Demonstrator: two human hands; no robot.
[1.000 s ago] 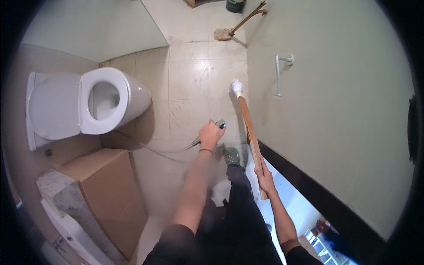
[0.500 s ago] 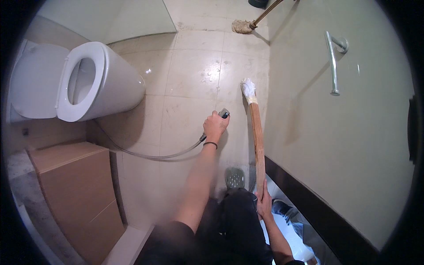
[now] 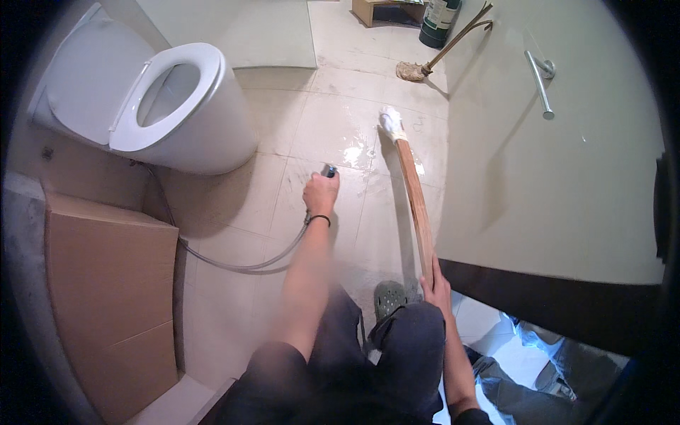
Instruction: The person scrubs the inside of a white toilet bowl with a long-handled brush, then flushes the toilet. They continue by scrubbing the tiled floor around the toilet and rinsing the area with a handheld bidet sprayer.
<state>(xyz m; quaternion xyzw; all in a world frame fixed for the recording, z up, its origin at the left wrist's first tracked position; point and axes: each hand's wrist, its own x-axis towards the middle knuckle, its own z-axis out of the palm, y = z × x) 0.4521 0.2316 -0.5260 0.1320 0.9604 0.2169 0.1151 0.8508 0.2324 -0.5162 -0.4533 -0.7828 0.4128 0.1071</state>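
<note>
In front of me my left hand (image 3: 321,193) is closed round a handheld bidet sprayer (image 3: 331,171), its head showing past my fingers. A grey flexible hose (image 3: 244,268) runs from it to the wall behind the toilet (image 3: 237,134). My right hand (image 3: 438,289) grips the near end of a long flat wooden stick (image 3: 415,195), slanting away from me. White cloth-like material (image 3: 391,122) wraps the stick's far end, at or just above the tiled floor. Water (image 3: 354,152) glistens on the tiles between sprayer and wrapped end.
A cardboard box (image 3: 113,276) stands at the left. A mop (image 3: 413,71) leans against the right-hand panel, which carries a metal handle (image 3: 541,86). Behind it are a dark green container (image 3: 438,25) and an open box (image 3: 365,15). Another person's legs (image 3: 524,389) show at lower right.
My view has shifted, bringing the far containers in. The sprayer has moved left, away from the stick. The wet patch looks larger. Both hands keep their holds.
</note>
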